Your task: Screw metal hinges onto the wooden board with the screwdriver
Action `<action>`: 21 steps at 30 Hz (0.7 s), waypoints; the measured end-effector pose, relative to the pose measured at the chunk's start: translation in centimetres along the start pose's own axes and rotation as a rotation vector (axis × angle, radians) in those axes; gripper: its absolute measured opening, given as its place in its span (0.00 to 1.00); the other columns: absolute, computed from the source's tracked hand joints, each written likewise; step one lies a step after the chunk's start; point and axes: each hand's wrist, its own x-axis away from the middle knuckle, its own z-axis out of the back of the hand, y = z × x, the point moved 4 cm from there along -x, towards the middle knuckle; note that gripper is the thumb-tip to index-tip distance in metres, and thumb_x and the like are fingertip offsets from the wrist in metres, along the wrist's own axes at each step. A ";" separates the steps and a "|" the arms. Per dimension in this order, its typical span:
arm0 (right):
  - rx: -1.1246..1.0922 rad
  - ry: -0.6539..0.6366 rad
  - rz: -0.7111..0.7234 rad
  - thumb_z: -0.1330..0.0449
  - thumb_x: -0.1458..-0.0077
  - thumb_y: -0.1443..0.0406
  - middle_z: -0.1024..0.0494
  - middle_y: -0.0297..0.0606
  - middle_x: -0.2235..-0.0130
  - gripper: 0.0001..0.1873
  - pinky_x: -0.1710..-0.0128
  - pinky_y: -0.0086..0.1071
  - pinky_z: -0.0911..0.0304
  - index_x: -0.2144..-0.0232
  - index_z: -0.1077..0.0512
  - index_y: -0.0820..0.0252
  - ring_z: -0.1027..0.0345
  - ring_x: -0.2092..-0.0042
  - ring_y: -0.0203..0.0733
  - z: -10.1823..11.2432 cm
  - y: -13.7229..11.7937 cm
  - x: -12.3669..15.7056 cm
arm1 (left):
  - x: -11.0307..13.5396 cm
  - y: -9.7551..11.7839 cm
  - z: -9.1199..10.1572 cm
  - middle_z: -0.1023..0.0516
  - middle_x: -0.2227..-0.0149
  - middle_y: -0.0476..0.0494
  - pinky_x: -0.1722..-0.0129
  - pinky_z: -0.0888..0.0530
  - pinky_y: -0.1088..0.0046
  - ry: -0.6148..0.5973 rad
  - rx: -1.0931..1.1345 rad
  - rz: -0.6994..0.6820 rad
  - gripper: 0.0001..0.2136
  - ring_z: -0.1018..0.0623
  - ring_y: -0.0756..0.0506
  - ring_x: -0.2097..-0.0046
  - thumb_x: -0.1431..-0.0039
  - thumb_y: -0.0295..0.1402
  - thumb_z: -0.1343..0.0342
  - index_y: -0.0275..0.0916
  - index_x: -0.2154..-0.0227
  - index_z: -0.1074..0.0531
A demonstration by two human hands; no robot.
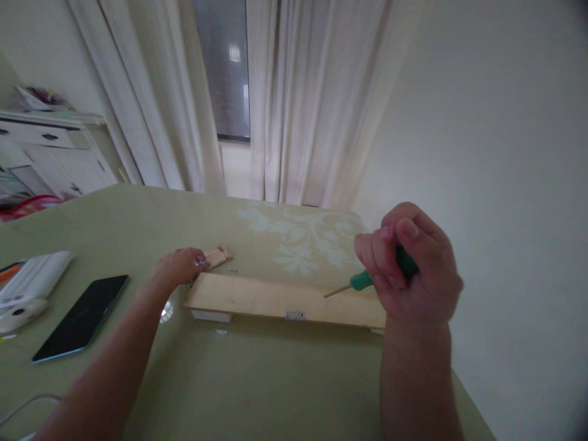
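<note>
Right grip: the right grip (416,272) is closing fully around the green handle of a screwdriver (361,280), the fingers curling into a fist with the thumb lying along the top.
Screwdriver line: the shaft is pointing down and leftward from the right grip, its tip showing against the wooden board (257,295); whether it is touching the wood, the view is not revealing.
Left grip: the left grip (181,266) is bending its fingers at the board's left end, with a shiny metal part (201,263) showing at the fingertips; how far they are closing, and whether they are holding it, I cannot tell.
Board's bearing: the board is lying below and to the left of the right grip, its long axis running sideways between the hands; the left grip is sitting nearer, the right one hanging higher.
Board's make: pale, smooth wood is forming a long flat strip; a small metal plate (295,316) is sitting on its near edge, and a white block (211,316) is supporting it below the left grip.
Just right of left grip: a small rectangular wooden piece (218,255) is lying beside the fingers, and a tiny metal piece (233,270) is resting slightly farther right.
Left of left grip: a black-screened tablet (80,318) is lying flat on the green worktop (257,380).
</note>
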 end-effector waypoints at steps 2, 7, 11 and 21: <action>0.004 0.006 -0.005 0.38 0.33 0.58 0.43 0.22 0.87 0.13 0.85 0.28 0.57 0.71 0.28 0.54 0.57 0.86 0.30 0.0 0.0 0.1 | -0.2 0.1 -0.2 0.14 0.60 0.37 0.59 0.26 0.65 -0.011 -0.023 -0.004 0.11 0.17 0.35 0.56 0.48 0.40 0.39 0.43 0.64 0.17; -0.016 0.010 -0.013 0.39 0.32 0.59 0.43 0.21 0.86 0.13 0.84 0.27 0.55 0.70 0.28 0.55 0.56 0.85 0.29 -0.1 0.5 0.2 | -0.5 0.2 -0.4 0.14 0.63 0.34 0.61 0.26 0.65 -0.024 -0.026 -0.010 0.10 0.16 0.34 0.59 0.46 0.37 0.42 0.40 0.68 0.17; -0.045 -0.007 -0.106 0.40 0.33 0.50 0.43 0.22 0.88 0.20 0.85 0.27 0.55 0.72 0.28 0.55 0.54 0.86 0.31 0.1 1.7 -0.2 | -0.3 0.4 -0.2 0.13 0.62 0.35 0.61 0.25 0.67 -0.018 0.033 -0.005 0.10 0.16 0.36 0.58 0.47 0.37 0.42 0.39 0.68 0.18; -0.063 0.010 -0.176 0.42 0.37 0.39 0.45 0.24 0.89 0.32 0.87 0.27 0.57 0.80 0.31 0.56 0.53 0.87 0.30 0.0 2.8 -0.6 | 1.1 0.1 1.5 0.13 0.64 0.38 0.58 0.22 0.64 0.086 0.193 0.077 0.13 0.15 0.36 0.60 0.49 0.37 0.39 0.38 0.63 0.18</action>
